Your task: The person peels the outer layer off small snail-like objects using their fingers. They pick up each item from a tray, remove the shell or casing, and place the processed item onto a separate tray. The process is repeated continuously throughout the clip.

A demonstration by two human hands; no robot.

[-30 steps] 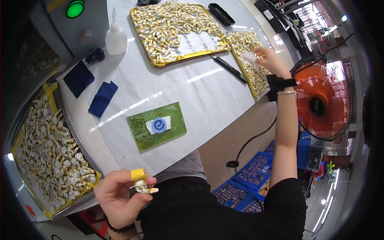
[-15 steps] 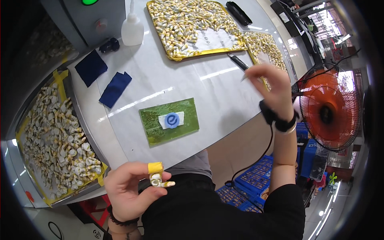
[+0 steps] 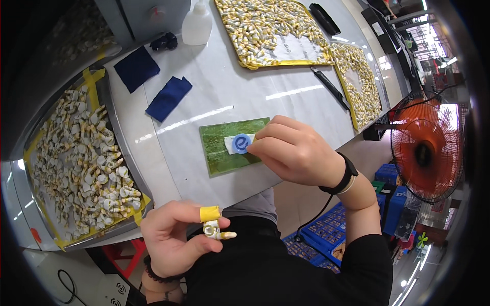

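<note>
My left hand [image 3: 176,237] is closed at the near edge of the table, pinching a small white-and-gold molded piece [image 3: 212,229] with a narrow stem pointing right. Yellow tape wraps the tip of its index finger. Over the table, my right hand [image 3: 293,150] pinches thumb and fingers together at the right edge of a round blue disc [image 3: 241,144]. What those fingertips hold, if anything, is hidden. The disc lies on a white patch upon a green rectangular pad [image 3: 214,159], whose right end my right hand covers.
At left stands a tray [image 3: 115,137] heaped with similar white-and-gold pieces. Two navy cloths [image 3: 169,98] and a white squeeze bottle [image 3: 197,25] lie beyond the pad. Farther back are two yellow-edged trays [image 3: 286,64] of small pieces, a black-handled cutter [image 3: 331,87] and an orange fan [image 3: 426,153].
My right hand has come down and left, from near the cutter to the blue disc on the pad. The left hand keeps its hold. The whole view has shifted slightly.
</note>
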